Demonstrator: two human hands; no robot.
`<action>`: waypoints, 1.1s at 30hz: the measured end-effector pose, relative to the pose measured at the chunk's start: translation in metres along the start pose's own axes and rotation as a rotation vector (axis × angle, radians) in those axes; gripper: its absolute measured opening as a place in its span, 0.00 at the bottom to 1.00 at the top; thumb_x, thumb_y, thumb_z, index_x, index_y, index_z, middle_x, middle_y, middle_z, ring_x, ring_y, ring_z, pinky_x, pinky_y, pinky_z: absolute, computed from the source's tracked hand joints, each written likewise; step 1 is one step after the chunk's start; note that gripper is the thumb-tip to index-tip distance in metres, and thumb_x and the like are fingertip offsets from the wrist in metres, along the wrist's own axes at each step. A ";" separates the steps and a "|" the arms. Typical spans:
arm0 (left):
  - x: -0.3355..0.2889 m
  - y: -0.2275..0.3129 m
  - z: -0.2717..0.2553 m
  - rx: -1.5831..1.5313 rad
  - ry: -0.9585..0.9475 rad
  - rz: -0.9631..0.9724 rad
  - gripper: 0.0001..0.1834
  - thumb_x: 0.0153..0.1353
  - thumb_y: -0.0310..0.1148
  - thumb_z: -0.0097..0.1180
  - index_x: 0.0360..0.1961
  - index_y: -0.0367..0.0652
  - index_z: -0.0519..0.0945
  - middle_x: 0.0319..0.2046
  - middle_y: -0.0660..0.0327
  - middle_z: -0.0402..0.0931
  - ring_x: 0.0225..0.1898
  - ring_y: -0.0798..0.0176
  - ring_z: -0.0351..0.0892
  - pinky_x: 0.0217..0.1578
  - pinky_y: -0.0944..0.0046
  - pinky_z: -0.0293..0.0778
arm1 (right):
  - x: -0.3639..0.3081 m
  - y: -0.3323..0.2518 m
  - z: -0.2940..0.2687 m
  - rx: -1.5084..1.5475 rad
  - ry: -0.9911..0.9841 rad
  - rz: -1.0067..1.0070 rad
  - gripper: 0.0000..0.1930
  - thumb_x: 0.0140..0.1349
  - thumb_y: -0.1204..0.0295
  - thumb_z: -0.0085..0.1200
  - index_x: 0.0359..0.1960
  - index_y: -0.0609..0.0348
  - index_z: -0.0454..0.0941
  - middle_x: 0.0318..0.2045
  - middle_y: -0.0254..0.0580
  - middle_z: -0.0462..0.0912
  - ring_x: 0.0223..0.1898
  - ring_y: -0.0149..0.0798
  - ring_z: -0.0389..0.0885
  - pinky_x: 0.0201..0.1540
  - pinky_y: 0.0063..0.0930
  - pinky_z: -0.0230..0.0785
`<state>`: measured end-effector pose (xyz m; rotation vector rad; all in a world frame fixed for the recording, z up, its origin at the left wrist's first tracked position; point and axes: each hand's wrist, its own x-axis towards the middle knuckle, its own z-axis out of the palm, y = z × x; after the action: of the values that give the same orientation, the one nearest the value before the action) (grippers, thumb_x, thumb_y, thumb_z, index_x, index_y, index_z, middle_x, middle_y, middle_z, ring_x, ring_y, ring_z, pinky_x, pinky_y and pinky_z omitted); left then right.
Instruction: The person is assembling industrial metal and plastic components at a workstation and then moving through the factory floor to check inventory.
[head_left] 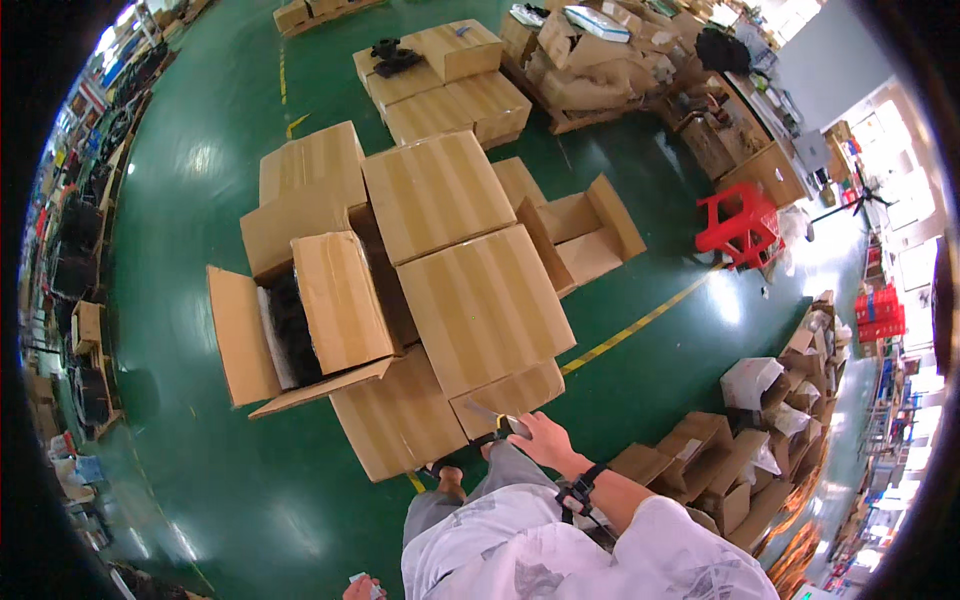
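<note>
My right hand point(545, 442) is closed around a utility knife point(489, 412) with a thin grey blade and a yellow part, held over the near edge of the stacked cartons. Just beyond the blade lies a taped brown carton point(487, 310), shut on top. At the bottom edge my left hand point(366, 589) shows only in part, its fingers curled by a small whitish thing I cannot make out. To the left stands an open carton point(243, 335) with black contents, and another taped carton point(343, 300) rests partly over its opening.
More taped cartons point(440, 190) are stacked ahead, with an open-flapped carton point(590, 240) to their right. A red plastic stool point(740, 225) stands on the green floor point(190, 230). Several open cartons point(695, 450) lie at the right, and loaded shelves point(95, 250) run along the left.
</note>
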<state>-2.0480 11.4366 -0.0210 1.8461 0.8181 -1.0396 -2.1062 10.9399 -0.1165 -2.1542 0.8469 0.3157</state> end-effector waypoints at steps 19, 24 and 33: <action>-0.026 0.001 0.025 -0.063 0.018 -0.027 0.20 0.66 0.42 0.50 0.52 0.38 0.76 0.37 0.60 0.77 0.37 0.63 0.76 0.37 0.64 0.74 | 0.031 0.045 -0.034 -0.118 -0.053 -0.034 0.22 0.57 0.52 0.57 0.45 0.54 0.77 0.38 0.47 0.80 0.42 0.50 0.79 0.43 0.42 0.71; -0.019 0.007 0.028 -0.005 0.021 -0.026 0.21 0.66 0.41 0.49 0.53 0.37 0.75 0.40 0.59 0.78 0.38 0.62 0.76 0.38 0.63 0.75 | 0.021 0.086 -0.072 -0.123 0.063 0.116 0.21 0.55 0.52 0.58 0.41 0.54 0.78 0.36 0.47 0.80 0.39 0.50 0.79 0.41 0.42 0.71; -0.013 0.009 0.038 -0.019 -0.033 0.023 0.17 0.66 0.39 0.49 0.48 0.38 0.77 0.37 0.62 0.77 0.35 0.66 0.75 0.34 0.64 0.74 | -0.001 0.166 -0.119 0.068 0.373 0.454 0.20 0.56 0.53 0.56 0.30 0.61 0.77 0.23 0.48 0.78 0.27 0.50 0.78 0.31 0.40 0.68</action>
<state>-2.0590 11.3974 -0.0181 1.8143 0.7826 -1.0414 -2.2236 10.7736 -0.1342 -1.9684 1.5418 0.1038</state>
